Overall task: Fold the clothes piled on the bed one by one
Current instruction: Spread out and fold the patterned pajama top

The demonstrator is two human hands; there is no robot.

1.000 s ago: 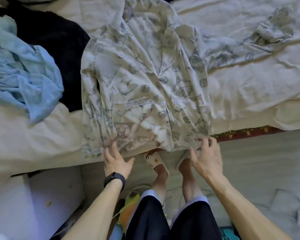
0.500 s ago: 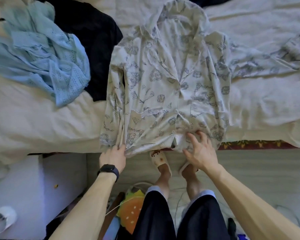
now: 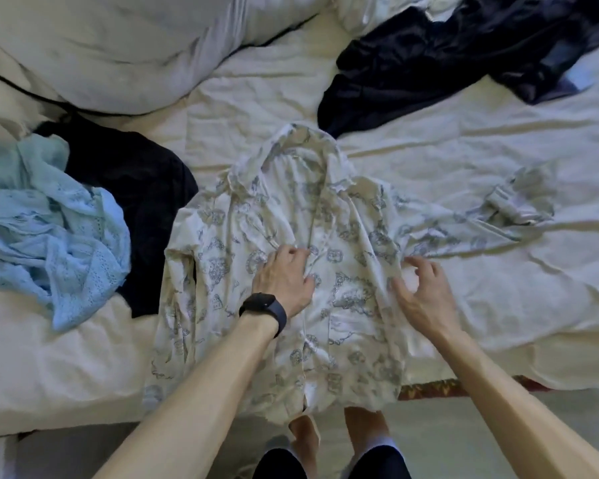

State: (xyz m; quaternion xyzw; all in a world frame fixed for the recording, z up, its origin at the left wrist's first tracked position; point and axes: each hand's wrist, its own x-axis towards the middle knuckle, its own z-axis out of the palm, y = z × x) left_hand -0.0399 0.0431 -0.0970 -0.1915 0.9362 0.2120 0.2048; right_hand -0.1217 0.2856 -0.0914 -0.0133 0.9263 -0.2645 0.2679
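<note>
A cream pyjama shirt (image 3: 346, 323) with a grey print lies spread face up on the bed (image 3: 498, 288), its hem hanging over the front edge and its right sleeve (image 3: 481, 229) stretched out to the right. My left hand (image 3: 284, 278), with a black watch on the wrist, presses flat on the shirt's chest near the button line, fingers bunching the cloth a little. Over the shirt's right side my right hand (image 3: 422, 292) hovers with its fingers spread and curled. It holds nothing.
A light blue knitted garment (image 3: 49, 229) lies crumpled at the left on top of a black garment (image 3: 146, 188). A dark navy garment (image 3: 429, 57) is at the back right. A white duvet (image 3: 101, 46) is bunched at the back left. My feet stand on the floor below.
Both hands have left the shirt's hem and moved up onto its middle. The camera has tilted further over the bed, so the navy garment and duvet now show.
</note>
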